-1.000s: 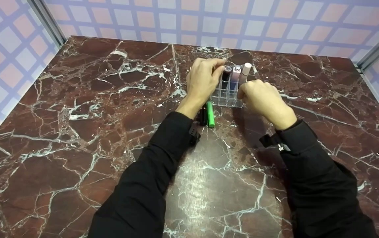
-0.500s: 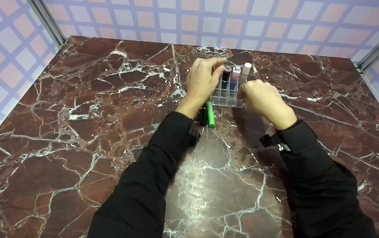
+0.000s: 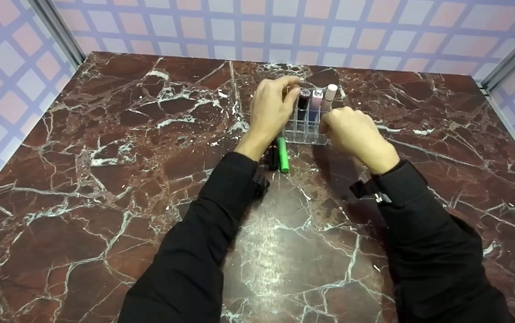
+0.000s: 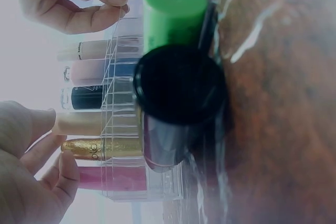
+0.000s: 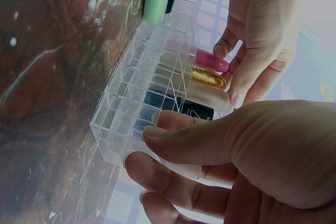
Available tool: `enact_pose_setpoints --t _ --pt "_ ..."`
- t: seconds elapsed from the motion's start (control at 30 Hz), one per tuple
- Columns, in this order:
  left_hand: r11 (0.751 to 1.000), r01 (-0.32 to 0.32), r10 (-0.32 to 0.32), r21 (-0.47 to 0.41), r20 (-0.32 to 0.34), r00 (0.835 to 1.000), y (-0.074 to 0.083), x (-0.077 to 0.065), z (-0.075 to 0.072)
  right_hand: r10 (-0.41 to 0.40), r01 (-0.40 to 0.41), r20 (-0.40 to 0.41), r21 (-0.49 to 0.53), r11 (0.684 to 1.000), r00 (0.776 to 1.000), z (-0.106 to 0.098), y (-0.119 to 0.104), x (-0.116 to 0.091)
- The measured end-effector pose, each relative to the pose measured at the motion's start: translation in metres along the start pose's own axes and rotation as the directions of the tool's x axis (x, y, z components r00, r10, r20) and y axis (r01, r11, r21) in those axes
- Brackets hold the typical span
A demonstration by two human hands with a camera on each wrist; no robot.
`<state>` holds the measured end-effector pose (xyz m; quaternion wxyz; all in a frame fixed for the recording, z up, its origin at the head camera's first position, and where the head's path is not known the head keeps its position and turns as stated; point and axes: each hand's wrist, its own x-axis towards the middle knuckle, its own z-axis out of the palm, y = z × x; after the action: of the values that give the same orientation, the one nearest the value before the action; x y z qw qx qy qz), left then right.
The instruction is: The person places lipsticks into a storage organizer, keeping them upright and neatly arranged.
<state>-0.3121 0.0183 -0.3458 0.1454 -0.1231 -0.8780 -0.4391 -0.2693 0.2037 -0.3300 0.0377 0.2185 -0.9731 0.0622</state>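
Note:
A clear lipstick organizer (image 3: 304,134) with small compartments stands upright near the back of the table. A row of cosmetic tubes stands in it: a pink tube (image 4: 113,178), a gold tube (image 4: 86,149), a beige tube (image 4: 79,123), a black tube (image 4: 86,98), a pink-and-blue one (image 4: 86,71) and a white-capped one (image 3: 331,93). My left hand (image 3: 268,105) has its fingertips at the tops of the left-hand tubes, thumb and finger round the beige one. With curled fingers, my right hand (image 3: 351,130) pinches the organizer's right side.
In front of the organizer's left end, a green tube (image 3: 283,157) and a black tube (image 3: 273,157) lie side by side on the marble-patterned table (image 3: 172,179). A checked wall (image 3: 257,33) stands behind the table's back edge.
The head view has shifted slightly. Both hands keep their places at the organizer, and the tubes have not visibly moved.

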Motion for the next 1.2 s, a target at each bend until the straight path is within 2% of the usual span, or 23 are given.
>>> enact_pose_setpoints --t 0.33,0.5,0.8,0.97,1.2 --pt "0.996 -0.014 0.014 -0.091 -0.003 1.000 0.003 0.001 -0.002 0.002 -0.002 0.010 0.010 1.000 1.000 0.000 0.001 0.000" --pt "0.994 -0.039 0.037 -0.104 -0.022 0.999 0.004 0.000 -0.006 -0.010 0.010 0.012 0.023 1.000 1.000 -0.001 0.000 -0.001" --pt "0.994 -0.101 0.099 -0.033 -0.053 0.994 0.011 -0.001 -0.013 -0.013 0.013 0.009 0.025 1.000 1.000 -0.002 0.000 -0.002" --pt "0.992 -0.122 0.122 0.003 -0.011 0.992 0.014 -0.003 -0.019 -0.020 0.019 0.009 0.019 1.000 1.000 -0.002 -0.001 -0.002" --pt "0.991 -0.130 0.126 0.039 0.088 0.988 0.014 -0.008 -0.029 -0.022 0.022 0.019 0.028 0.999 1.000 -0.003 0.000 -0.001"
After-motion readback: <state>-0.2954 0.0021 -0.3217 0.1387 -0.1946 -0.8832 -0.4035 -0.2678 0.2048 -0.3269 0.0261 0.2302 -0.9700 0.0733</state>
